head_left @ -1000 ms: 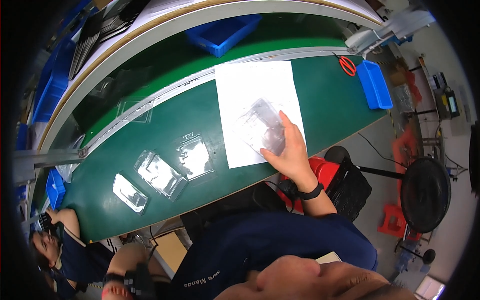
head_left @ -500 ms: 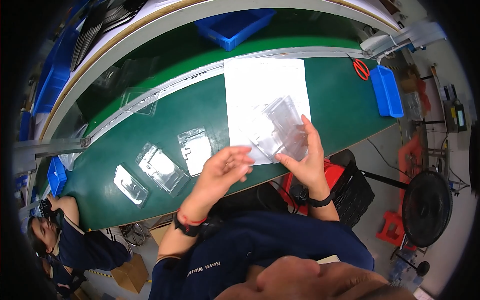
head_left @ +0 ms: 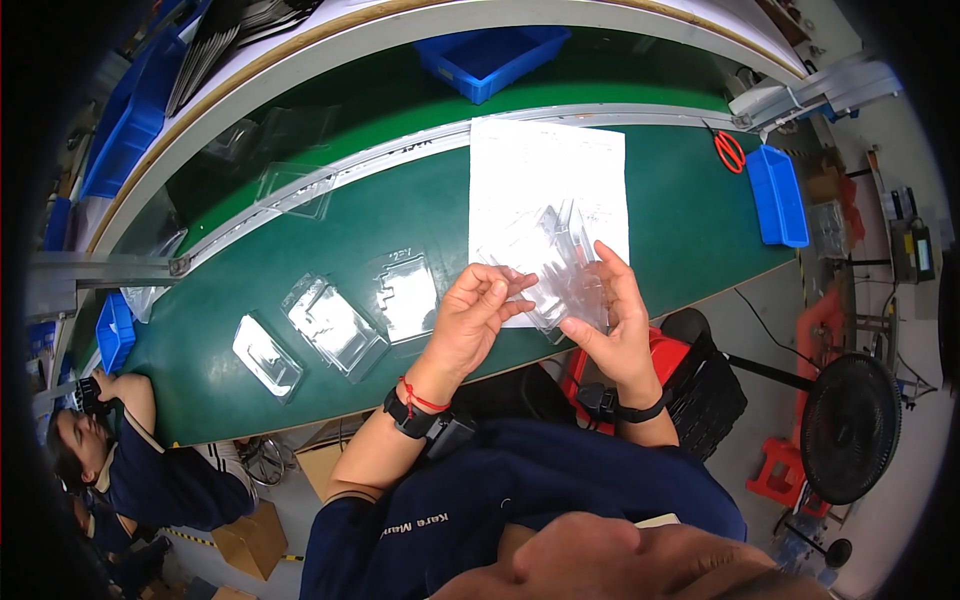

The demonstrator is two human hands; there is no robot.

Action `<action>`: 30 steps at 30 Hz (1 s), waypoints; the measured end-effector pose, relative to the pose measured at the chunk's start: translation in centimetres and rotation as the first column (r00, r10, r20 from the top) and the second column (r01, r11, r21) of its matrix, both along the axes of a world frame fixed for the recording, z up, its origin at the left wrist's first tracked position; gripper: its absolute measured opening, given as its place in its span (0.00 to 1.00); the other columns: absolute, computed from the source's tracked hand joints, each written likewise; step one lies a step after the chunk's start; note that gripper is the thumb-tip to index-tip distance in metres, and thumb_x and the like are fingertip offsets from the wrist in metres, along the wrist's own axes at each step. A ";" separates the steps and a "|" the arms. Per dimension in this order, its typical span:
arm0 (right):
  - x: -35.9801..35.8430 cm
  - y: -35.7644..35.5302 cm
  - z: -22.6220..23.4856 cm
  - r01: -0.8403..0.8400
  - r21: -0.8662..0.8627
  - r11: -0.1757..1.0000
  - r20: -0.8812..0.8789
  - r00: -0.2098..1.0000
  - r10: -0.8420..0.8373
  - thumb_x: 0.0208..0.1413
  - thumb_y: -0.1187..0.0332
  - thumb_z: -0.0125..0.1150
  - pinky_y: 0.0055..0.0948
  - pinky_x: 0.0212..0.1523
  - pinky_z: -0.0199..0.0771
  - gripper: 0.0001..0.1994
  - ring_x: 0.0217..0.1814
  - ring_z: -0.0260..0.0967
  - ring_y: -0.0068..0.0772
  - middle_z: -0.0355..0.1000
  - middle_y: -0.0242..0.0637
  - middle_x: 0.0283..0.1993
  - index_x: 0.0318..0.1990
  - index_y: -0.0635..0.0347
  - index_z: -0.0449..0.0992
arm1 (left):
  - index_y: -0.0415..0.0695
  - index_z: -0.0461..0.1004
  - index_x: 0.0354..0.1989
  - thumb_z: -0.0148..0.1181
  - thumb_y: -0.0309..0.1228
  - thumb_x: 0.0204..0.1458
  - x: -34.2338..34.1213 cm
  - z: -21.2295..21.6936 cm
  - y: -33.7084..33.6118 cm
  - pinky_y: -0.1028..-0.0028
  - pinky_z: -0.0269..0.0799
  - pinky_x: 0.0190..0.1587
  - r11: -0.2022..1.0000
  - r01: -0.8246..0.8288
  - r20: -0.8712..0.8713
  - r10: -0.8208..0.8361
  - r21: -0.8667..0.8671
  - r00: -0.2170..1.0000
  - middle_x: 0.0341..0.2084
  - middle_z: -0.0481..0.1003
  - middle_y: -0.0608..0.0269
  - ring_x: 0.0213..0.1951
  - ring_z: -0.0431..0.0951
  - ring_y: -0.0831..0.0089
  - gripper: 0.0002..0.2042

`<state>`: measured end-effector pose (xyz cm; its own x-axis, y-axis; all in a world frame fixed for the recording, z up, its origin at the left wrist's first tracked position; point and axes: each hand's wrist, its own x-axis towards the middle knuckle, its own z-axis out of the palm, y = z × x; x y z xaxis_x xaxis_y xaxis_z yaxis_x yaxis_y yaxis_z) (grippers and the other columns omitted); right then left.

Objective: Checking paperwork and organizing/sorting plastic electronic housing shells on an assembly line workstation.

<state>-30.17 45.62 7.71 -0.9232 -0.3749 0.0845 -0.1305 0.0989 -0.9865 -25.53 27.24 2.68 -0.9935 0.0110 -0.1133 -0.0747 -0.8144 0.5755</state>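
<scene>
Above the white paper sheet [head_left: 540, 165], my right hand [head_left: 617, 335] grips a stack of clear plastic blister packs [head_left: 560, 270] by its right side, thumb in front and fingers behind. At the lower left edge of that stack is my left hand [head_left: 480, 310], its thumb and fingertips pinched together on the plastic. Glare and see-through layers hide how many pieces I hold. Left of my hands, three more clear pieces lie in a row on the green table: a flat one with a stepped outline [head_left: 408, 295], a larger blister pack [head_left: 335, 328] and a narrower one [head_left: 267, 358].
Red-handled scissors [head_left: 729, 152] lie at the far right beside a blue bin [head_left: 776, 195]. Another blue bin [head_left: 490, 65] stands behind the metal rail. A clear tray [head_left: 296, 190] leans on the rail. At the far left, another person [head_left: 150, 450] sits by the table. A black fan [head_left: 850, 423] stands right.
My left hand has moved right and its fingers have closed onto the stack's edge. My right hand keeps its hold. The whole view has shifted slightly.
</scene>
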 end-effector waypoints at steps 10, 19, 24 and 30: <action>0.2 -0.2 0.4 0.024 -0.010 1.000 -0.039 0.999 -0.024 0.39 0.72 0.72 0.30 0.55 0.64 0.42 0.54 0.65 0.32 0.65 0.44 0.52 0.63 0.67 0.54 | 0.43 0.64 0.37 0.51 0.20 0.56 0.1 1.0 -0.3 0.64 0.75 0.46 0.999 -0.044 0.065 0.044 -0.004 0.997 0.40 0.71 0.60 0.49 0.74 0.58 0.05; -0.1 0.0 -0.1 0.133 0.132 0.982 -0.195 0.975 -0.106 0.36 0.74 0.71 0.33 0.52 0.66 0.43 0.50 0.64 0.32 0.63 0.40 0.54 0.64 0.62 0.56 | 0.42 0.53 0.61 0.49 0.21 0.57 3.8 3.5 -3.8 0.76 0.72 0.26 0.878 -0.235 0.176 0.332 -0.418 0.927 0.30 0.72 0.60 0.27 0.74 0.74 0.23; -0.9 0.6 0.1 0.175 0.200 0.964 -0.237 0.963 -0.126 0.39 0.75 0.70 0.32 0.52 0.65 0.41 0.50 0.65 0.33 0.64 0.43 0.54 0.64 0.63 0.57 | 0.41 0.55 0.61 0.48 0.20 0.57 9.1 4.3 -7.7 0.78 0.71 0.22 0.686 -0.404 0.095 0.566 -0.605 0.819 0.27 0.72 0.62 0.24 0.72 0.76 0.23; -1.2 -0.6 0.0 0.181 0.219 0.959 -0.258 0.958 -0.122 0.40 0.73 0.71 0.32 0.53 0.65 0.40 0.52 0.65 0.35 0.64 0.44 0.54 0.63 0.63 0.58 | 0.39 0.56 0.59 0.48 0.21 0.57 13.1 3.4 -10.8 0.80 0.68 0.21 0.418 -0.514 0.021 0.790 -0.749 0.613 0.25 0.71 0.63 0.23 0.71 0.79 0.20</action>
<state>-31.41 45.03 7.72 -0.9340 -0.2685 0.2358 -0.3251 0.3642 -0.8727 -12.46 16.39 6.05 -0.5468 -0.8308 -0.1037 0.0274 -0.1415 0.9896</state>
